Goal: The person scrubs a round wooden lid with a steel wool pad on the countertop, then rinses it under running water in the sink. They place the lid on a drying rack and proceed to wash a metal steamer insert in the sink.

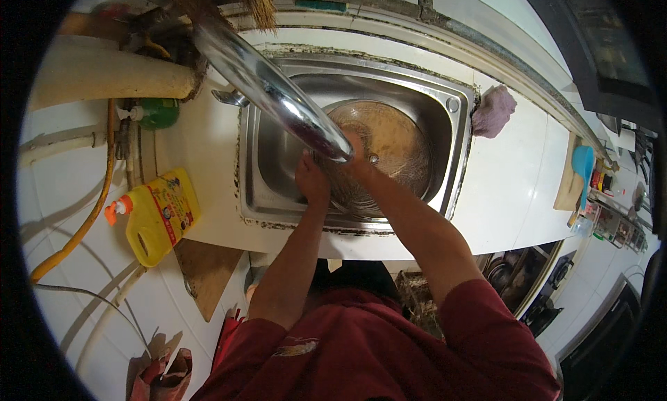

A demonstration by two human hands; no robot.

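Note:
A large round pan or lid (401,135), brownish and wet, lies in the stainless-steel sink (458,156). My left hand (311,179) is at its left edge, with the fingers curled by the rim; whether they grip it is hard to see. Over the round thing's surface, partly behind the end of the chrome faucet (276,88), is my right hand (357,148). The faucet hides its fingers, so what it may hold does not show.
A yellow pump bottle (169,213) stands left of the sink, with a green pump bottle (159,113) behind it. A purple cloth (494,112) lies at the sink's right rim. Farther right, a blue ladle (582,164) rests on a board (567,190). The faucet arches over the basin.

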